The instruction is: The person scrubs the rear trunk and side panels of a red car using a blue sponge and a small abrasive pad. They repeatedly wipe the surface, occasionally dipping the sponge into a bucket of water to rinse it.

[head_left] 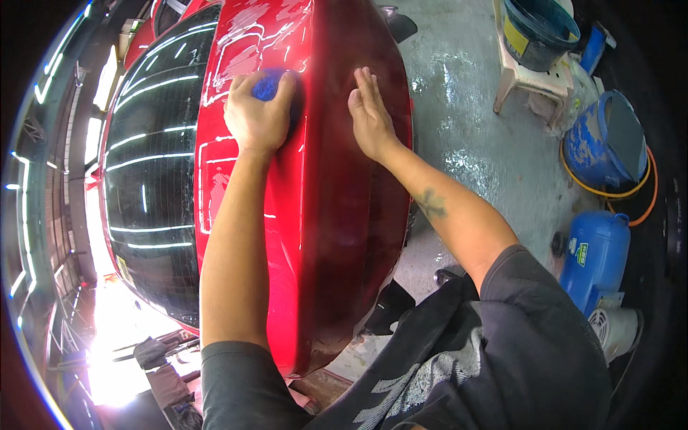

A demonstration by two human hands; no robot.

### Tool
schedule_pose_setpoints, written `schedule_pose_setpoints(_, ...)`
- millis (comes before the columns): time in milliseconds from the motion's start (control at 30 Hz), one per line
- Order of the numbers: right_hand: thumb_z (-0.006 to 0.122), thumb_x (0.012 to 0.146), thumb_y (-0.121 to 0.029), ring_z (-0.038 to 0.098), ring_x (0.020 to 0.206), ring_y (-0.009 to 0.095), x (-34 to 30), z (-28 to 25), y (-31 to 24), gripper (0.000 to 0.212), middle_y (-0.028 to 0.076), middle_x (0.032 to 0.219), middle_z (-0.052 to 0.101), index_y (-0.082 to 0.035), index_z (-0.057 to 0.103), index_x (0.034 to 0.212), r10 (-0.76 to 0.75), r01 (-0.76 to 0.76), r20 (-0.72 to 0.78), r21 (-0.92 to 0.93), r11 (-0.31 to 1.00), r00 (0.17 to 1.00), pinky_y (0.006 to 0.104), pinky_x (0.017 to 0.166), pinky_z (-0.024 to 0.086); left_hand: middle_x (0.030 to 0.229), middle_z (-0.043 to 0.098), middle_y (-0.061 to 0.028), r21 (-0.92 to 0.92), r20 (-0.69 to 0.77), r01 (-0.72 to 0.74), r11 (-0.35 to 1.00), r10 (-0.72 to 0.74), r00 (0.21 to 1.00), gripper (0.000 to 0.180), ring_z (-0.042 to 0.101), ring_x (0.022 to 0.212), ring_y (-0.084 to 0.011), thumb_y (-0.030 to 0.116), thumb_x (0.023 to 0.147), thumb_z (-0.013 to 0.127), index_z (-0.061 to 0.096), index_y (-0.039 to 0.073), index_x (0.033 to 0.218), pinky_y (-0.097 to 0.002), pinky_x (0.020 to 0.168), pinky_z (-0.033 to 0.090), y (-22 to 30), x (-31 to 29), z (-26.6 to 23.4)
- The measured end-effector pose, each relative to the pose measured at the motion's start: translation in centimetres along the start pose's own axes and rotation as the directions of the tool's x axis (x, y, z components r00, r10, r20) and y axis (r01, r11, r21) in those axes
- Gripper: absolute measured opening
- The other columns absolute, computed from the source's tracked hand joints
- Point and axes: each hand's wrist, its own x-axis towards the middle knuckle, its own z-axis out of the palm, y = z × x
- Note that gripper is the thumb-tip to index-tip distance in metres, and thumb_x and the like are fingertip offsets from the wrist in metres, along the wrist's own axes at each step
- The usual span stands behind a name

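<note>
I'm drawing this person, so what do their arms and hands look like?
The left hand and right hand wear no gloves. Short, dark grey sleeves leave the forearms bare, and a dark tattoo marks the right one.

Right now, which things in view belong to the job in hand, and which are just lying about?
In use:
- Blue pad, held by the left hand on the red car
- Right hand, open, on or just over the bodywork

Apparently lying about:
- Dark bucket on a pale stool
- Blue drum
- Orange hose
- Blue tank
</note>
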Motion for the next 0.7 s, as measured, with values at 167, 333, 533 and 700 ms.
schedule_pose_setpoints(167,0.048,0.113,-0.027,0.002,0.17,0.054,-22.0,1.2,-6.4,0.082,0.034,0.183,0.002,0.004,0.006,0.177,-0.103,0.077,0.254,0.109,0.991,0.962,0.0649,0.136,0.007,0.114,0.077,-0.0166,0.108,0.003,-0.006,0.994,0.006,1.0,0.05,0.076,0.105,-0.0399,0.054,0.084,0.081,0.087,0.009,0.107,-0.0519,0.095,0.06,1.1,0.6,0.2)
schedule_pose_setpoints(333,0.039,0.119,-0.027,0.006,0.171,0.048,3.1,0.0,-0.2,0.072,0.028,0.185,0.006,0.0,0.008,0.177,0.013,-0.006,0.111,-0.062,0.998,0.994,0.0652,0.136,0.009,0.114,0.076,-0.0167,0.172,-0.015,-0.046,0.984,0.049,0.999,0.044,0.076,0.106,-0.0403,0.048,0.085,0.079,0.087,0.011,0.106,-0.0517,0.095,0.06,0.4,2.8,1.7)
schedule_pose_setpoints(533,0.043,0.116,-0.022,0.003,0.171,0.051,-0.3,-0.5,-1.7,0.077,0.032,0.184,0.0,0.005,0.002,0.176,-0.016,0.016,0.189,0.003,1.0,0.982,0.0651,0.136,0.011,0.114,0.075,-0.0167,0.104,0.046,0.021,0.994,-0.026,0.999,0.043,0.075,0.105,-0.0402,0.047,0.084,0.079,0.086,0.012,0.106,-0.0512,0.096,0.06,2.9,11.3,6.4)
schedule_pose_setpoints(700,0.036,0.12,-0.035,0.004,0.172,0.048,7.5,-2.2,2.0,0.074,0.028,0.185,0.001,-0.001,0.006,0.178,-0.031,0.023,0.254,0.033,0.999,0.967,0.0697,0.133,0.01,0.111,0.075,-0.0166,0.088,0.047,0.026,0.996,-0.031,0.998,0.042,0.076,0.102,-0.0393,0.046,0.083,0.08,0.086,0.011,0.106,-0.0509,0.094,0.06,2.8,18.2,11.0)
